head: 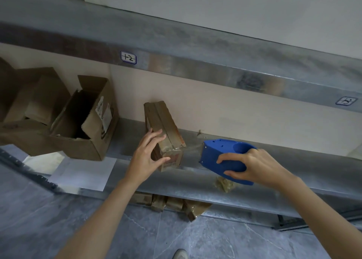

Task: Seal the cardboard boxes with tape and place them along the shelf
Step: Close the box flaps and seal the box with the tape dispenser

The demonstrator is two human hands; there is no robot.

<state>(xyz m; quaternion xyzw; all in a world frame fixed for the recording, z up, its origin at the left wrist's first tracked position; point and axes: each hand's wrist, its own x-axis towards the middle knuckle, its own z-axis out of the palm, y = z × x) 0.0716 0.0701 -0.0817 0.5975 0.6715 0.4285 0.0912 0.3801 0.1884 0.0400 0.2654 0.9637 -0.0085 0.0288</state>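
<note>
Left arm reaches forward from lower left. Left hand (146, 156) holds the near end of the box (162, 121), fingers laid along its left face, thumb hooked across the front. The box lies on the shelf (274, 192), long axis toward the wall.

Right arm comes in from lower right, wrist bent inward. Right hand (254, 166) grips the dispenser (217, 154), fingers curled round its body, just right of the box. A strip of clear tape (193, 148) appears to span box end to dispenser; the detail is faint.

An open box (82, 121) stands to the left.
</note>
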